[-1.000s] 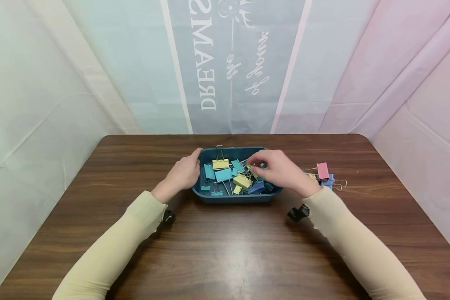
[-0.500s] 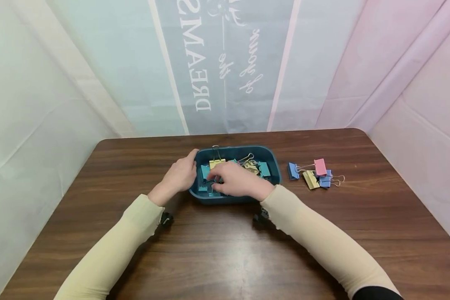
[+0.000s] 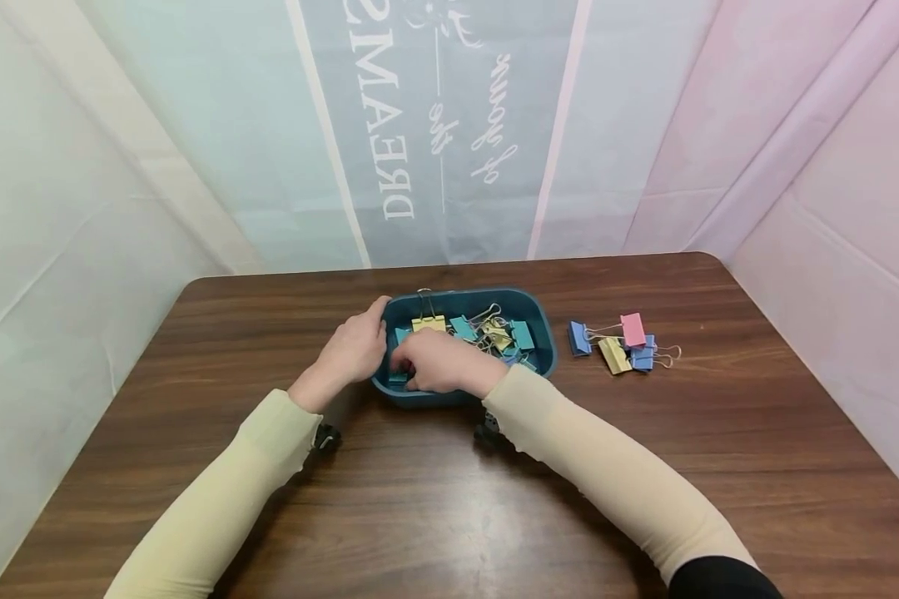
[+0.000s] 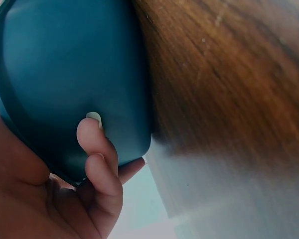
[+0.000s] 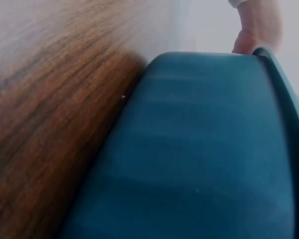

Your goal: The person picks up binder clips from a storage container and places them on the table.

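Teal and yellow binder clips (image 3: 522, 335) lie jumbled inside the dark teal plastic bin (image 5: 199, 149). My right hand (image 3: 444, 361) reaches down into its left part, fingertips hidden, so I cannot tell whether they pinch a clip. My left hand (image 3: 352, 348) grasps the bin's left end. Rightward, pink, blue and yellow binder clips (image 3: 633, 330) cluster on the wood-grain table (image 3: 434, 499).

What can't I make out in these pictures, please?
- What the right hand holds, if anything: head view, the hand itself covers it; right wrist view, the tray blocks it.
- How many clips are inside: head view, the hand and overlapping hide some.
- Right sleeve: head view, cut off by bottom edge.
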`<move>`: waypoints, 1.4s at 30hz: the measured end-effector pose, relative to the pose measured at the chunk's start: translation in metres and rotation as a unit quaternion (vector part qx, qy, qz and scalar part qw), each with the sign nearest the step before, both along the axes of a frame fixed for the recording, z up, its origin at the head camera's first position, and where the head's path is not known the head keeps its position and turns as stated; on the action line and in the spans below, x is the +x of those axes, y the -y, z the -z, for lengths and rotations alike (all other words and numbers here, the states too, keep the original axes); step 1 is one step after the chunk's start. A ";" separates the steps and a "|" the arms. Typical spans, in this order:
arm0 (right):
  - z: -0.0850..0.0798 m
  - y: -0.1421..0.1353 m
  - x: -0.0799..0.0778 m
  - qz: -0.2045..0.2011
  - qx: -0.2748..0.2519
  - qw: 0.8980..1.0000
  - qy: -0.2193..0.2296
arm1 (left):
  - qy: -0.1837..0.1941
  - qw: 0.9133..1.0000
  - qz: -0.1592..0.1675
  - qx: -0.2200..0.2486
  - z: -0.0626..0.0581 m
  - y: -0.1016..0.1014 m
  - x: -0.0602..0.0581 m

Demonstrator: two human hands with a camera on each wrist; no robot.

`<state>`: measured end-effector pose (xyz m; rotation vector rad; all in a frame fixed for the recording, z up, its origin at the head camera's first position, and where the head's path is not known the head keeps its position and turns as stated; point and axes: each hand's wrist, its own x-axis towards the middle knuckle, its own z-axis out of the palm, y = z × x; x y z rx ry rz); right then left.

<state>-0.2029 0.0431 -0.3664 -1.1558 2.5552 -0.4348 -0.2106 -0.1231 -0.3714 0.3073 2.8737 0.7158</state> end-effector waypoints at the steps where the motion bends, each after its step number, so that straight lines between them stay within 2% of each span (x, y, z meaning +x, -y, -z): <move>1: 0.000 0.001 0.000 0.001 0.006 1.000 -0.001 | 0.001 1.000 0.000 0.001 0.000 0.000 0.000; 8: 0.001 0.005 0.001 0.015 0.017 1.000 0.020 | 0.003 1.000 0.001 0.005 0.000 0.002 0.001; 18: 0.003 0.009 -0.001 0.003 0.028 0.999 0.021 | -0.002 1.000 0.002 0.010 -0.001 0.003 0.001; 27: 0.002 0.008 -0.003 0.022 0.037 0.998 0.036 | -0.003 1.000 0.004 0.012 -0.001 0.003 0.000; 36: 0.000 0.006 -0.004 0.020 0.036 0.999 0.018 | 0.001 1.000 0.004 0.015 -0.002 0.004 0.000; 42: -0.002 0.002 -0.001 0.023 0.018 0.999 0.013 | -0.002 1.000 0.008 0.013 0.000 0.003 -0.001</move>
